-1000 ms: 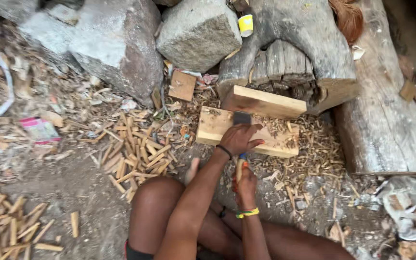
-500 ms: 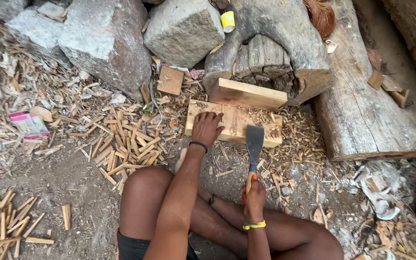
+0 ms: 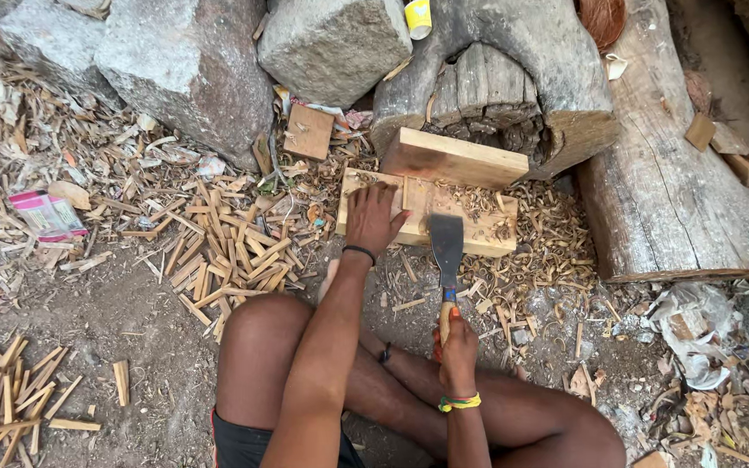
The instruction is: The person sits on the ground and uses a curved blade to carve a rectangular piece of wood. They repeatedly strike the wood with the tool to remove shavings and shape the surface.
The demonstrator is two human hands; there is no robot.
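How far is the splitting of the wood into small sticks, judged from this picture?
Done: a pile of split sticks lies left of the knee, and shavings lie around the board. In hand: the left hand presses on the flat wooden board, while the right hand holds a broad blade against it. Left: this board and a thicker block behind it remain whole.

The left hand [image 3: 373, 218] lies flat on the board [image 3: 478, 227], hiding the wood beneath the palm. A second plank [image 3: 454, 159] covers the board's far edge. The right hand [image 3: 458, 348] wraps the chopper [image 3: 446, 247] handle, so only a short stretch of handle shows. The cup [image 3: 418, 16] is cut off by the top edge, as is the brown husk [image 3: 604, 17]. The person's thighs run off the bottom edge. The packet [image 3: 48, 214] print is too small to make out.
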